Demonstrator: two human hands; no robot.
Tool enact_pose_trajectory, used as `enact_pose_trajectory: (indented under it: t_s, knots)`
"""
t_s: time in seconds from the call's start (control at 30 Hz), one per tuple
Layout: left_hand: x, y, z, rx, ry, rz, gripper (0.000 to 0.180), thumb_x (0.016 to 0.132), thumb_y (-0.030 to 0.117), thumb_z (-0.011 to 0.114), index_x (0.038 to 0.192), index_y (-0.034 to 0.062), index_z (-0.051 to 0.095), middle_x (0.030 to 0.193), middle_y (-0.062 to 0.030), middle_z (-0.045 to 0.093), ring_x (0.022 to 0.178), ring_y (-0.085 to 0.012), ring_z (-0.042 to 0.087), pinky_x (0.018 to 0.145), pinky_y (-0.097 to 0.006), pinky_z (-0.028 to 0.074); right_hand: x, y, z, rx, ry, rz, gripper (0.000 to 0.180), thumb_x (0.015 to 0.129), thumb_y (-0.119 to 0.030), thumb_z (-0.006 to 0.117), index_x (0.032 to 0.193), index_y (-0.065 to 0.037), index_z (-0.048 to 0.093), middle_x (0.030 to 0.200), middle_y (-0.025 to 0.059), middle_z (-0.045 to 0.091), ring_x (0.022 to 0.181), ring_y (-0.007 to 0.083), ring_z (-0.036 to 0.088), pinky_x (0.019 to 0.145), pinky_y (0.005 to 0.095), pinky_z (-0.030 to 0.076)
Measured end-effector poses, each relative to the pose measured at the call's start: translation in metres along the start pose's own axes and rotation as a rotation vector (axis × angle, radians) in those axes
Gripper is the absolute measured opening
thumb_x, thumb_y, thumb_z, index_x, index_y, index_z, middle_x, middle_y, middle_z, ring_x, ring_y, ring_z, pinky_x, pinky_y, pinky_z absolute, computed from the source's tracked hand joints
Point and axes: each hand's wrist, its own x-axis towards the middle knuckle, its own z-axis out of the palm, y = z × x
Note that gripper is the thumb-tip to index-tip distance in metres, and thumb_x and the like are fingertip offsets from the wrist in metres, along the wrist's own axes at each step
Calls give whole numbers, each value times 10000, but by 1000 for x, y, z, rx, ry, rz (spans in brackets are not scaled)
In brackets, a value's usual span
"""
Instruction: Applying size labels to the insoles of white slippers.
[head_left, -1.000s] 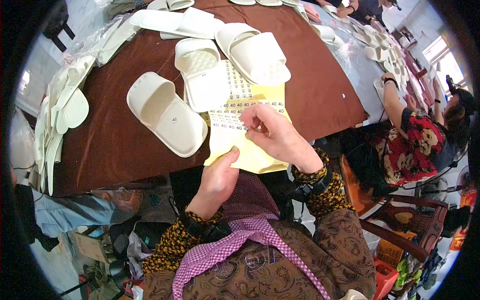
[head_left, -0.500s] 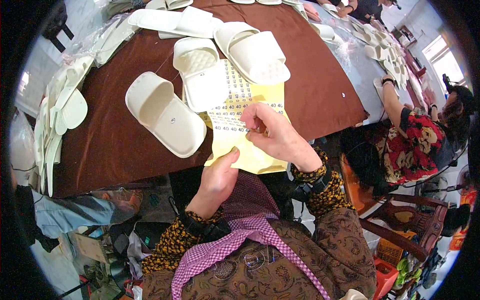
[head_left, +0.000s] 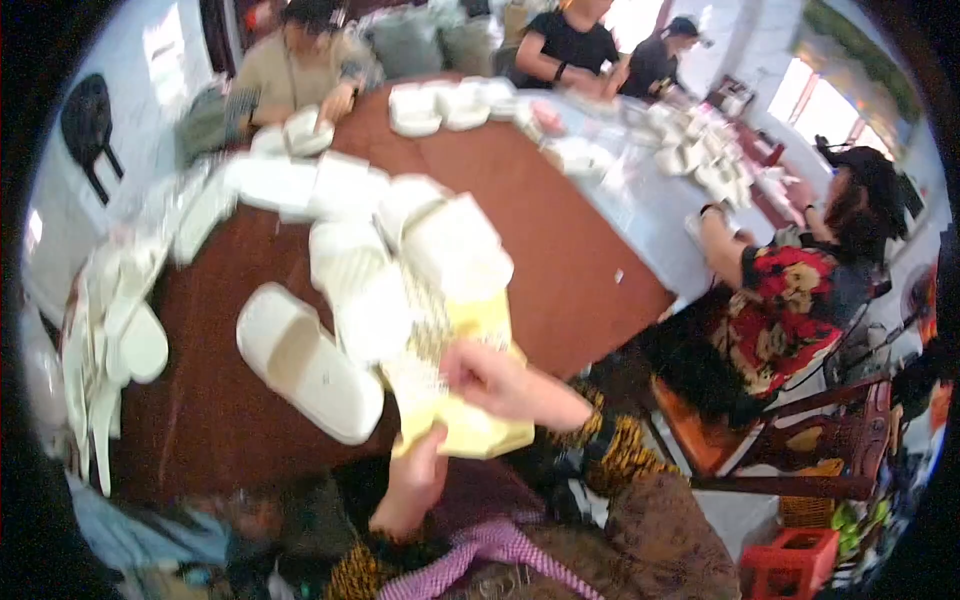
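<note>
My left hand (head_left: pixel 412 485) pinches the near edge of a yellow sticker sheet (head_left: pixel 480 437), thumb on top. Over the sheet's middle is my right hand (head_left: pixel 500 385), its fingers curled together; blur hides whether a sticker is in them. Beyond my hands the sheet runs under white slippers: one (head_left: pixel 365 285) in the middle and another (head_left: pixel 455 245) to its right. Left of the sheet, a single white slide slipper (head_left: pixel 312 365) lies sole down on the brown tablecloth (head_left: pixel 200 380), a small dark mark on its insole.
More white slippers (head_left: pixel 110 340) pile up along the table's left edge, some in clear plastic. Across the table a person (head_left: pixel 300 75) handles slippers. At right, a person in a red floral top (head_left: pixel 790 290) works by a heap of slippers (head_left: pixel 700 155). A wooden chair (head_left: pixel 820 440) stands near right.
My view has tilted up, so the table and my hands sit lower and people across the table show. Both hands stay at the sticker sheet. The picture is now blurred.
</note>
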Motion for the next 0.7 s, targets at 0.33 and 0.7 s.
enact_pose_trajectory:
  t_s: [0.33,0.7]
  knots:
    - [-10,16,-15,-57,-294,-17,488,872,256,687,1238,-24,525,1179,-115,604,1052,-207,587,900,-325,452,-6,-17,-15,57,-121,33,188,846,67,585,983,-28,497,874,16,479,812,104,484,693,255,434]
    - [-6,30,1,-75,-147,-177,580,1013,404,348,1306,-87,449,1285,-192,541,1176,-281,546,1017,-396,416,-9,-20,-12,-73,-163,-93,161,835,62,574,943,-27,496,848,55,484,761,168,490,668,295,429]
